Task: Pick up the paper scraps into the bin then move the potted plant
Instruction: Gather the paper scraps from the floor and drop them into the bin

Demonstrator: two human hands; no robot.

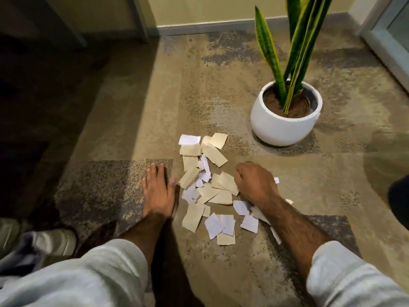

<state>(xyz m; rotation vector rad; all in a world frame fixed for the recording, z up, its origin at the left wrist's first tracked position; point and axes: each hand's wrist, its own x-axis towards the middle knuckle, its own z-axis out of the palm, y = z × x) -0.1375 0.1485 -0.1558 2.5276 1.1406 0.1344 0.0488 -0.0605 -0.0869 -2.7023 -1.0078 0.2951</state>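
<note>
Several white and cream paper scraps [208, 185] lie in a loose pile on the carpet between my hands. My left hand [159, 191] lies flat on the carpet, fingers straight, its thumb touching the pile's left edge. My right hand [254, 182] rests at the pile's right side with fingers curled under; a white scrap edge shows behind it, and I cannot tell whether it holds paper. A snake plant in a round white pot [276, 127] stands on the carpet beyond the pile, to the right. No bin is in view.
The patterned carpet [132, 107] runs to a wall with a grey skirting board [210, 27] at the back. A white door frame [385, 47] stands at the far right. A white shoe [53, 242] sits at the lower left, and dark furniture fills the left side.
</note>
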